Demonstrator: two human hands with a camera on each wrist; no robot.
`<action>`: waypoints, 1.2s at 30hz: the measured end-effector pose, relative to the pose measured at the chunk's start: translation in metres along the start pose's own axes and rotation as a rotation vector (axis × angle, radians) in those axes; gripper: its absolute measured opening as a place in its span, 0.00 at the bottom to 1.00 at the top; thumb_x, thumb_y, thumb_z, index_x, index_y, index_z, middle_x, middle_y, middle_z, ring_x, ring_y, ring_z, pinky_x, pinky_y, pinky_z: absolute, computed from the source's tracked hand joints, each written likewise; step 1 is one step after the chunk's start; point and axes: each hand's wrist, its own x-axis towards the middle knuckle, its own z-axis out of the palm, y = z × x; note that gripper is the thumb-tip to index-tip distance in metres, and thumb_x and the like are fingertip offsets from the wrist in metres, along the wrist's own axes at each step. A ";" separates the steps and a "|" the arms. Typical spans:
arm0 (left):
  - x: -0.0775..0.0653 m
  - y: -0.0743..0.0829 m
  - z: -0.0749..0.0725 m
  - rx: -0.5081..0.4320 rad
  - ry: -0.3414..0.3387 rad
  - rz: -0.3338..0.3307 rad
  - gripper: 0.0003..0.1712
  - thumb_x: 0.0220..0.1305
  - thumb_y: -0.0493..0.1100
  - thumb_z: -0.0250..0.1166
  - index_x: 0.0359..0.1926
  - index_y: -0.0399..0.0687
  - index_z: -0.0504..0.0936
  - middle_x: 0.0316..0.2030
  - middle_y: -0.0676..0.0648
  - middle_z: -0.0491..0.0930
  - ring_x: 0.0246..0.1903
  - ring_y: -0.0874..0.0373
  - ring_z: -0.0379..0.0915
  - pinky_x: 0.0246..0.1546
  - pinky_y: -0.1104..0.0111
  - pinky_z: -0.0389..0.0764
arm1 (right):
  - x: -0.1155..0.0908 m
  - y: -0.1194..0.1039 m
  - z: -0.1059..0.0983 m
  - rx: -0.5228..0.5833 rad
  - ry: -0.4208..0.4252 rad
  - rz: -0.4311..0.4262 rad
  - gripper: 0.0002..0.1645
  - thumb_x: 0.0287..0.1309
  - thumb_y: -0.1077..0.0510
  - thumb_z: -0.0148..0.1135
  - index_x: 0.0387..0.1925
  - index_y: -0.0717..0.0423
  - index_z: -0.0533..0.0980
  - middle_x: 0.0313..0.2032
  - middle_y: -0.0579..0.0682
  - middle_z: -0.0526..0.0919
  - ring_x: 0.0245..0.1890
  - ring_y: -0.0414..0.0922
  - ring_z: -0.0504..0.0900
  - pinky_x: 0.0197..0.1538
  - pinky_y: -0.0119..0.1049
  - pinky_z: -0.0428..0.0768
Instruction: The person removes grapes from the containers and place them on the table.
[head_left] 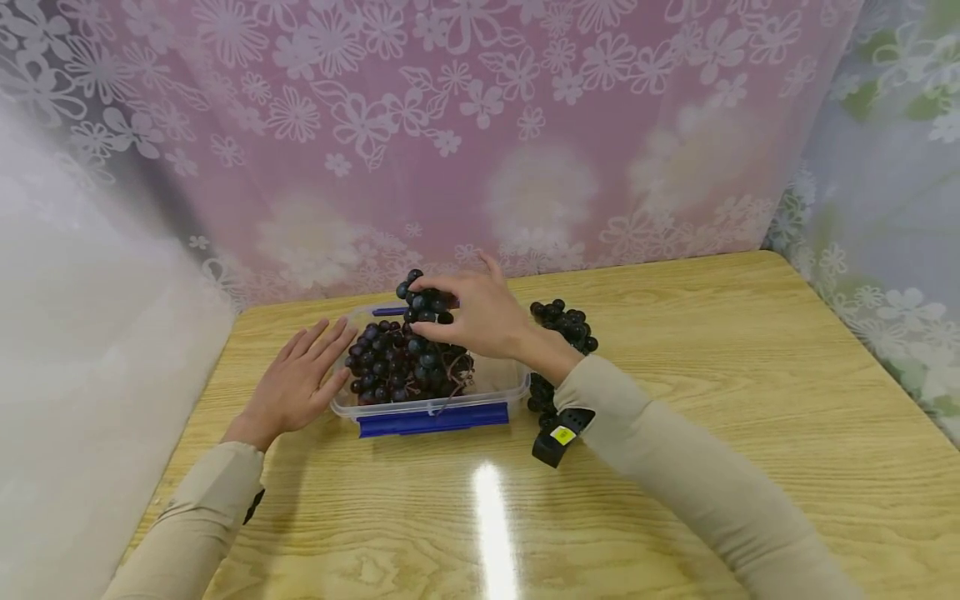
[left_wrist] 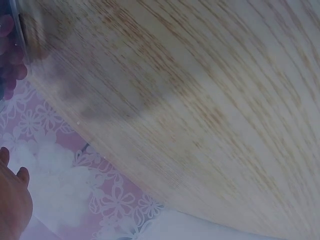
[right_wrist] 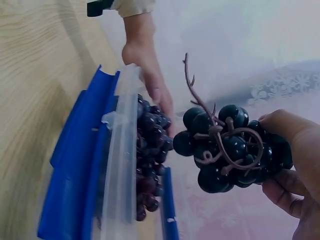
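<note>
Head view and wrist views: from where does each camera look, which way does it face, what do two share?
Head: on the head, facing forward and down at the plastic box; left hand, right hand and sleeves show.
Left wrist: on that wrist, facing mostly tabletop; part of a hand shows at left.
Right wrist: on that wrist, facing along the box toward the left hand; right fingers grip a grape bunch.
Shared: head and right wrist show box, bunch and both hands.
</note>
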 end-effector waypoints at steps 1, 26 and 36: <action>0.000 0.000 0.000 -0.001 -0.001 0.002 0.34 0.74 0.57 0.44 0.75 0.52 0.53 0.73 0.45 0.49 0.71 0.46 0.40 0.69 0.51 0.42 | -0.001 0.001 -0.003 0.008 0.008 0.000 0.30 0.58 0.37 0.61 0.61 0.40 0.73 0.43 0.41 0.83 0.35 0.36 0.80 0.70 0.49 0.32; -0.004 0.002 -0.002 -0.031 -0.010 -0.019 0.33 0.74 0.56 0.46 0.74 0.48 0.56 0.73 0.45 0.48 0.71 0.45 0.40 0.68 0.49 0.43 | -0.034 0.042 -0.082 -0.003 0.131 0.079 0.29 0.56 0.42 0.67 0.57 0.48 0.76 0.26 0.42 0.79 0.33 0.41 0.78 0.70 0.49 0.32; -0.001 0.003 -0.002 -0.032 -0.012 -0.009 0.33 0.74 0.56 0.46 0.74 0.50 0.56 0.73 0.45 0.49 0.71 0.45 0.40 0.68 0.49 0.43 | -0.066 0.071 -0.109 -0.049 0.138 0.146 0.28 0.57 0.44 0.66 0.57 0.50 0.76 0.27 0.44 0.81 0.33 0.44 0.79 0.69 0.51 0.31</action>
